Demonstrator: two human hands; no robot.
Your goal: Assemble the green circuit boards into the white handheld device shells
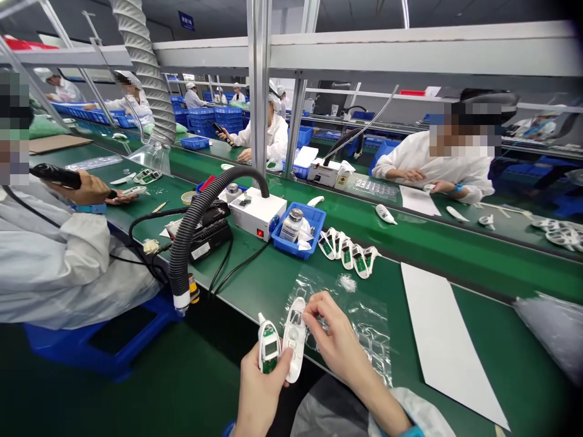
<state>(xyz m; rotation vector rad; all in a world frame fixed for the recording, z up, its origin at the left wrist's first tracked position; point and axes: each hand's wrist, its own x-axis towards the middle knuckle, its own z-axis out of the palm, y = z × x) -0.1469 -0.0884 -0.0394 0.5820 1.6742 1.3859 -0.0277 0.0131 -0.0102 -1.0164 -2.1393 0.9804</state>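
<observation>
The left hand point(259, 388) is closed around 2 white housing pieces held side by side: a half-shell with a green board and display window point(269, 347), and, just right of it, a white cover shell point(295, 340). The thumb presses across the lower ends of both. The right hand point(334, 340) pinches the upper edge of the cover shell between thumb and fingertips, so both hands share that part.

Directly beyond the right hand lies a clear plastic bag point(364, 315) flat on the green counter point(282, 285). Further out sits a row of 5 open shells with green boards point(348, 249), and beyond the left hand a blue tray point(300, 243) holding a small bottle, next to a white control box point(257, 209).

Risk, judged from this grip: the left hand holds 2 loose parts with 1 thumb, close to the counter edge. If the right hand pulls or twists the cover, the board-side shell may slip and drop to the floor. Misaligned halves could also strain the display.
</observation>
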